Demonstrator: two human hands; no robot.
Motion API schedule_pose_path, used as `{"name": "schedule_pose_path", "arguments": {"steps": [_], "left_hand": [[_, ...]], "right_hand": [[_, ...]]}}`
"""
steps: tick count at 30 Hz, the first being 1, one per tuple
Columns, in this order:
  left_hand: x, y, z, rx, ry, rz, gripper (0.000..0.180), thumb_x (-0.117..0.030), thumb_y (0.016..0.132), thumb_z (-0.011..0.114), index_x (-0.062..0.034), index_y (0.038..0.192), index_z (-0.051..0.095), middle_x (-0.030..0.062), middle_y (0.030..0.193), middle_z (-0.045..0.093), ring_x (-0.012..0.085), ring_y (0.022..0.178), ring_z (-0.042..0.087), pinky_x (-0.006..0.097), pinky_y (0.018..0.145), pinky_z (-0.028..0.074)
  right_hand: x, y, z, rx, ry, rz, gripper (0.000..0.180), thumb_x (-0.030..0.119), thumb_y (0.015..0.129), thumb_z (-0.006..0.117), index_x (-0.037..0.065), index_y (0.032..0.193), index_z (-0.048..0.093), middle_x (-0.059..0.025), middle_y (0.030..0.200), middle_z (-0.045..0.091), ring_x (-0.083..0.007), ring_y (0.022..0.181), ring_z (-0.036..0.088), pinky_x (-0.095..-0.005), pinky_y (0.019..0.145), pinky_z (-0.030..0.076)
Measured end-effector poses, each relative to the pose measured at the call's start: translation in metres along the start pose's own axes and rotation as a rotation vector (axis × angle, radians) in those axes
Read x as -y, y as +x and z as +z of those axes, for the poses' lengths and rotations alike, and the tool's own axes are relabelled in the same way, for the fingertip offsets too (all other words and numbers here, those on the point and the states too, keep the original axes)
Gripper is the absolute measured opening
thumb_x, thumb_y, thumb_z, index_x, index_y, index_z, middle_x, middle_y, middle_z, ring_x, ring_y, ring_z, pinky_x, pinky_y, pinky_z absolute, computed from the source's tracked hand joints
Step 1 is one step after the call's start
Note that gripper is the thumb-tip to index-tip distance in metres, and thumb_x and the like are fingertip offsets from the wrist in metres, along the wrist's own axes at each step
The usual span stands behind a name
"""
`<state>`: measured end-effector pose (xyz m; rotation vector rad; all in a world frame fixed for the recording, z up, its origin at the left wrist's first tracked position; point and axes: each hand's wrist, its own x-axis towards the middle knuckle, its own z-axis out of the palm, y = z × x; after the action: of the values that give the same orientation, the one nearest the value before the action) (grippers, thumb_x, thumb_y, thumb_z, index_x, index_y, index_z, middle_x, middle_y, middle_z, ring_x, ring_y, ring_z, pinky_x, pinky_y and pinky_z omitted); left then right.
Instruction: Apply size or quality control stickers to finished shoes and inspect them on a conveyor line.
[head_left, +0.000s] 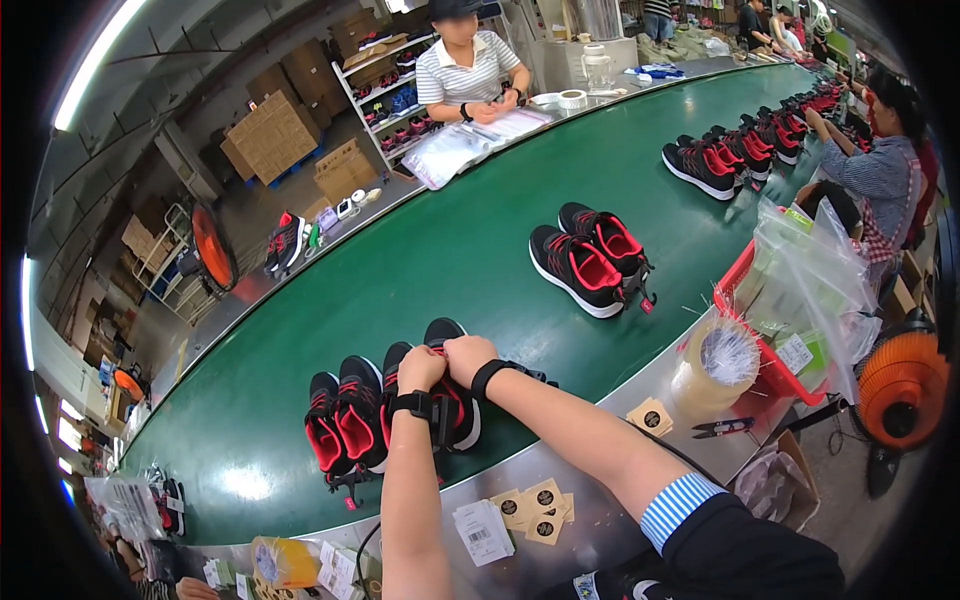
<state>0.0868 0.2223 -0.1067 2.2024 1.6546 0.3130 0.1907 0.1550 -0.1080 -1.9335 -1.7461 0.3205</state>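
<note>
Bending both hands over a black-and-red pair of sneakers [462, 412], located on the green work surface [400, 260] directly in front, toes pointing away, heels toward the metal ledge [600, 530]. Showing the left hand [421, 370] with fingers curled inward, at the lace area of the pair; showing the right hand [468, 357] just beside it, curled likewise at the same area. Unable to tell, with fingertips hidden, between a grasp on the laces and mere contact. Wearing dark bands [490, 376] on both wrists.

Noting just to the left a second pair [358, 395], also toes away. Noting farther right, well apart, a third pair [575, 265], with a small red tag [648, 308] at the heel end. Recording a row of similar sneakers [730, 160] toward the upper right.

Finding on the ledge, between the forearms, white cards [483, 532] beside brown cards [542, 500] with round black marks. Finding right of the right forearm black snips [722, 428], a bundle of thin clear fasteners [730, 355] and a red basket [738, 268] with clear plastic bags [805, 270].

Observing across the surface a person in a striped top [460, 80], hands near clear plastic sheets [460, 150]. Recording an orange-and-black fan [900, 390] at far right.
</note>
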Motion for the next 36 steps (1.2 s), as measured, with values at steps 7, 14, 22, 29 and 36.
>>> {"name": "schedule_pose_path", "arguments": {"steps": [7,14,22,29,36], "left_hand": [[0.025,-0.004,-0.006,0.007,-0.183,0.166,0.017,-0.019,0.068,0.061,-0.0025,0.071,0.063,0.0155,0.072,0.063,0.0268,0.071,0.061,0.035,0.068,0.047],[0.029,-0.011,-0.003,-0.320,-0.174,0.221,0.014,-0.014,0.076,0.057,-0.0003,0.077,0.059,0.0133,0.069,0.062,0.0244,0.064,0.061,0.035,0.062,0.047],[0.014,-0.036,-0.027,-0.243,-0.385,0.296,0.012,-0.006,0.082,0.052,0.0037,0.085,0.058,0.0102,0.074,0.062,0.0165,0.067,0.061,0.027,0.064,0.048],[0.019,-0.052,-0.029,-0.145,-0.498,0.324,0.015,0.005,0.077,0.053,0.0035,0.090,0.060,0.0089,0.078,0.065,0.0133,0.073,0.062,0.024,0.066,0.047],[0.038,-0.059,-0.026,-0.173,-0.489,0.318,0.026,0.006,0.076,0.055,0.0023,0.101,0.051,0.0093,0.075,0.064,0.0135,0.072,0.062,0.024,0.068,0.047]], "right_hand": [[0.010,-0.003,0.004,-0.018,0.014,0.012,0.017,0.014,0.077,0.050,0.005,0.084,0.063,-0.0160,0.085,0.064,-0.0301,0.082,0.062,-0.0389,0.071,0.050],[0.010,-0.006,0.019,-0.229,0.143,-0.073,0.015,0.015,0.080,0.046,0.006,0.083,0.058,-0.0153,0.084,0.062,-0.0304,0.076,0.062,-0.0407,0.066,0.050],[0.020,-0.002,0.013,-0.320,0.588,0.009,0.013,0.017,0.075,0.057,0.004,0.079,0.060,-0.0148,0.076,0.063,-0.0292,0.070,0.062,-0.0393,0.064,0.049],[0.005,0.006,0.029,-0.136,1.113,0.071,0.013,0.012,0.076,0.060,-0.001,0.080,0.059,-0.0077,0.070,0.065,-0.0095,0.054,0.057,-0.0235,0.047,0.044],[0.015,0.001,0.029,0.012,1.039,0.185,0.014,0.015,0.073,0.065,0.001,0.072,0.061,-0.0076,0.067,0.065,-0.0126,0.061,0.061,-0.0265,0.058,0.048]]}}
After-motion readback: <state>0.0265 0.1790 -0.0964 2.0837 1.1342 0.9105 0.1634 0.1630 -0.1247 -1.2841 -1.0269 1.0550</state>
